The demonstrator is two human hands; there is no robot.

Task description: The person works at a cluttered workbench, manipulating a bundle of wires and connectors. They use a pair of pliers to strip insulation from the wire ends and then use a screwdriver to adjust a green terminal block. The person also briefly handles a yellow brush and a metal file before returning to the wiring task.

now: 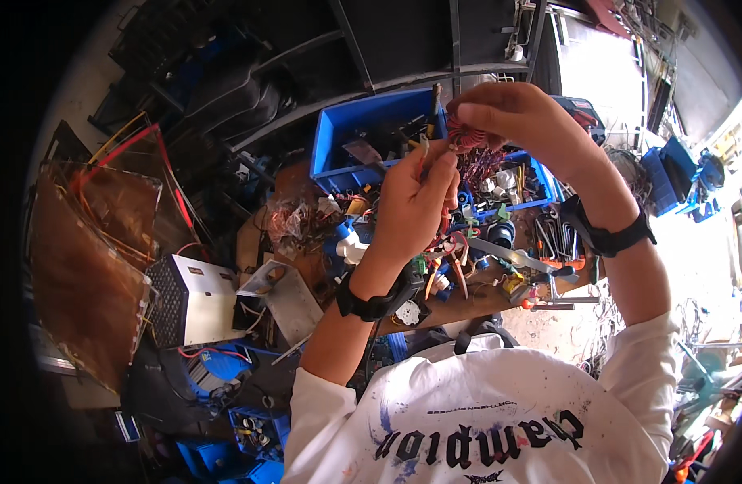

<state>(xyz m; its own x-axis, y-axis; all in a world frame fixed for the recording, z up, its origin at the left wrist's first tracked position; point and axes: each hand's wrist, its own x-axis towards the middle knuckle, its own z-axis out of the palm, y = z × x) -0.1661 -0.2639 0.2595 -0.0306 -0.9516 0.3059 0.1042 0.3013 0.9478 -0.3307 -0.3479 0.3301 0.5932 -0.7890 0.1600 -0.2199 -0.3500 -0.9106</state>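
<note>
Above the crowded bench my two hands meet at a ring-shaped coil wound with red wire (466,137). My right hand (512,117) is closed round the coil from above and the right. Just below and left, my left hand (417,198) is closed, its thumb and fingertips at the coil's lower edge. Red wire shows beside its fingers, but its grip is partly hidden. A dark rod with a yellow part (434,109) stands up close behind the left fingertips; whether it is held I cannot tell. Black bands circle both wrists.
A blue bin (330,141) with loose parts stands behind my left hand. Another blue bin (540,189) holds small parts below my right hand. Pliers (459,270), wires and a flat metal bar (512,256) litter the bench. A white metal box (209,298) stands at left.
</note>
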